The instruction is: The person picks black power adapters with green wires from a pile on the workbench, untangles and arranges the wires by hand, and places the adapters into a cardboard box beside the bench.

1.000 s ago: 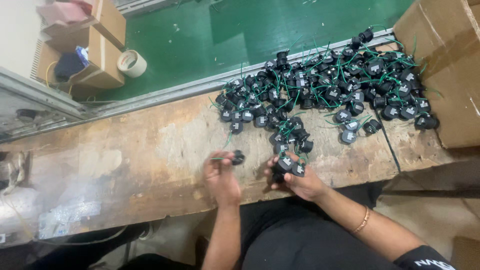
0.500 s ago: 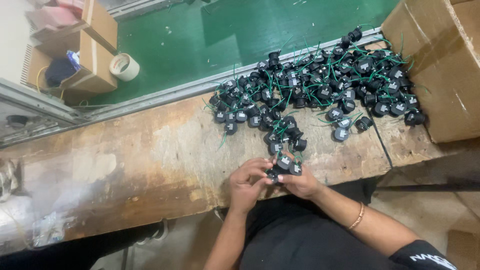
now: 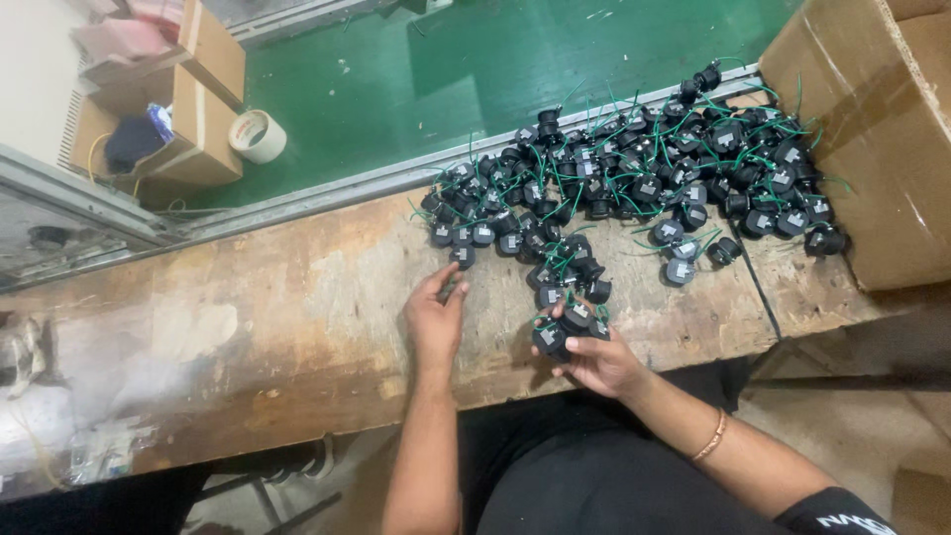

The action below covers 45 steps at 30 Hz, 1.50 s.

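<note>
The left hand [image 3: 434,319] has moved away from the right hand [image 3: 599,362] since half a second ago, when the two met over a part at the near edge of the bench [image 3: 248,327]. Now it reaches left and far, fingers loosely curled, toward a lone part [image 3: 462,256] at the near-left fringe of the pile [image 3: 634,188]; whether it grips anything I cannot tell, as the fingertips blur. The right hand stays where it was, grasping a small cluster of parts [image 3: 570,325] just beside the bench's near edge. So one part seems finished with and another is being fetched.

The parts are small, round, black plastic housings with pale labels on top and thin green wires trailing out, tangled together across the far right of the bench. The bench is worn, stained plywood, rough and patchy. A large cardboard box [image 3: 872,129] stands at the right, touching the pile. Beyond the bench lies a smooth green floor [image 3: 416,79] with a tape roll [image 3: 257,135] and smaller cartons [image 3: 188,119].
</note>
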{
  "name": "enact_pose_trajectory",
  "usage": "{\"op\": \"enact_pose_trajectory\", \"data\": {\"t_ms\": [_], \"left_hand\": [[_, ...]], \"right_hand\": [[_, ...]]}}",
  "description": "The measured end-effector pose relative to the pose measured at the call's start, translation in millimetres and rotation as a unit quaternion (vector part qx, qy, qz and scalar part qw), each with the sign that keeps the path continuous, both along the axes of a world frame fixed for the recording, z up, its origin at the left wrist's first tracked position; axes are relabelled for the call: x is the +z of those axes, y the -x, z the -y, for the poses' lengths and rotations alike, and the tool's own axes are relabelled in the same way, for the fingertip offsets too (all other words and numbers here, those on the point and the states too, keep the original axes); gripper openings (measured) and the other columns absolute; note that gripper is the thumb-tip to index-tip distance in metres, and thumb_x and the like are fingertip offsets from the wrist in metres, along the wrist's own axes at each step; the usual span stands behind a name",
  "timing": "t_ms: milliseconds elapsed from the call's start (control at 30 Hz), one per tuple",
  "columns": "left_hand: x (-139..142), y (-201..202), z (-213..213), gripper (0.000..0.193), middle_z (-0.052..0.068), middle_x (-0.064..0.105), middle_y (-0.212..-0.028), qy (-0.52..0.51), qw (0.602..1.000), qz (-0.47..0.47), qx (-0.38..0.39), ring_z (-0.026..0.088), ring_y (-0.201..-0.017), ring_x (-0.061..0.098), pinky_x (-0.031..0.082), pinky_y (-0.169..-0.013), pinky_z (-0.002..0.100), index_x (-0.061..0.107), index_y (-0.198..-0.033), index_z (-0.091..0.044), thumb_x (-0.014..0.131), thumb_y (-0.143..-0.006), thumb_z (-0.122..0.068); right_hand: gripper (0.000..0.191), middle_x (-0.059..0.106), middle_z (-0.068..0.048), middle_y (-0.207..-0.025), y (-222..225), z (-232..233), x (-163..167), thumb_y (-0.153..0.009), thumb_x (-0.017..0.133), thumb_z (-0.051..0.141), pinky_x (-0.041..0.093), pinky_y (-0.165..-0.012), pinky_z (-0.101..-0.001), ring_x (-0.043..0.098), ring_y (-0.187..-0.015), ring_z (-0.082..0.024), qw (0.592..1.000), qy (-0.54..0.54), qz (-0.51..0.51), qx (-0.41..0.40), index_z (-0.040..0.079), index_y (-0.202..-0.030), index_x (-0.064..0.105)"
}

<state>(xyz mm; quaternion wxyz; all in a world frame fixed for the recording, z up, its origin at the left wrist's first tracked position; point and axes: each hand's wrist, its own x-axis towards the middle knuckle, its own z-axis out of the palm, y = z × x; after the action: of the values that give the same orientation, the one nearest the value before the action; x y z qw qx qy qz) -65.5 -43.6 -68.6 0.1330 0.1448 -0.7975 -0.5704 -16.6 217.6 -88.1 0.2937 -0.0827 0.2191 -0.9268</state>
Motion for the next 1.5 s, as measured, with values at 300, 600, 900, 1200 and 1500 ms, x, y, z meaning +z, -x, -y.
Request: {"op": "enact_pose_trajectory", "data": {"t_ms": [300,600,900,1200,1500], "left_hand": [[6,-22,-6,0.014,0.001,0.063,-0.11,-0.279,0.926,-0.233,-0.104,0.011,-0.104,0.06,0.052,-0.097,0.029,0.078,-0.106,-0.007,0.071,-0.095,-0.003],[45,-39,-80,0.019,0.006,0.07,-0.098,-0.056,0.961,-0.219,-0.161,0.015,-0.086,0.069,0.056,-0.074,0.027,0.076,-0.104,-0.004,0.077,-0.086,0.003],[16,-63,-69,0.026,0.011,0.072,-0.105,-0.157,0.928,-0.241,-0.237,0.021,-0.104,0.067,0.055,-0.093,0.033,0.067,-0.095,-0.006,0.079,-0.08,0.011],[-7,-62,-83,0.02,0.01,0.072,-0.103,-0.263,0.92,-0.172,-0.237,0.019,-0.098,0.068,0.056,-0.085,0.031,0.069,-0.094,-0.002,0.075,-0.083,0.014],[21,-49,-53,0.016,0.01,0.076,-0.105,-0.058,0.949,-0.249,-0.185,0.017,-0.093,0.072,0.058,-0.083,0.029,0.07,-0.098,-0.003,0.08,-0.085,-0.003]], "right_hand": [[0.049,0.056,-0.015,-0.13,10,-1,6,-0.093,0.07,0.001,0.056,-0.101,-0.0491,0.06,-0.126,-0.033,0.999,0.044,0.025,-0.017,0.01,-0.135,0.046],[0.059,0.054,-0.011,-0.134,12,7,-10,-0.091,0.072,-0.008,0.053,-0.103,-0.0562,0.058,-0.126,-0.03,0.999,-0.024,-0.021,-0.026,0.013,-0.138,0.043],[0.055,0.05,-0.011,-0.137,-2,-1,-7,-0.083,0.074,-0.008,0.052,-0.101,-0.0478,0.056,-0.125,-0.028,0.986,-0.098,-0.104,-0.092,0.011,-0.127,0.047],[0.057,0.047,-0.01,-0.137,-9,-2,9,-0.078,0.076,-0.011,0.044,-0.109,-0.0426,0.05,-0.131,-0.024,0.975,-0.117,-0.127,-0.142,0.008,-0.124,0.049],[0.05,0.057,-0.009,-0.136,12,-77,69,-0.079,0.076,-0.011,0.053,-0.106,-0.0391,0.058,-0.127,-0.023,0.815,-0.374,-0.269,-0.353,0.01,-0.12,0.058]]}}
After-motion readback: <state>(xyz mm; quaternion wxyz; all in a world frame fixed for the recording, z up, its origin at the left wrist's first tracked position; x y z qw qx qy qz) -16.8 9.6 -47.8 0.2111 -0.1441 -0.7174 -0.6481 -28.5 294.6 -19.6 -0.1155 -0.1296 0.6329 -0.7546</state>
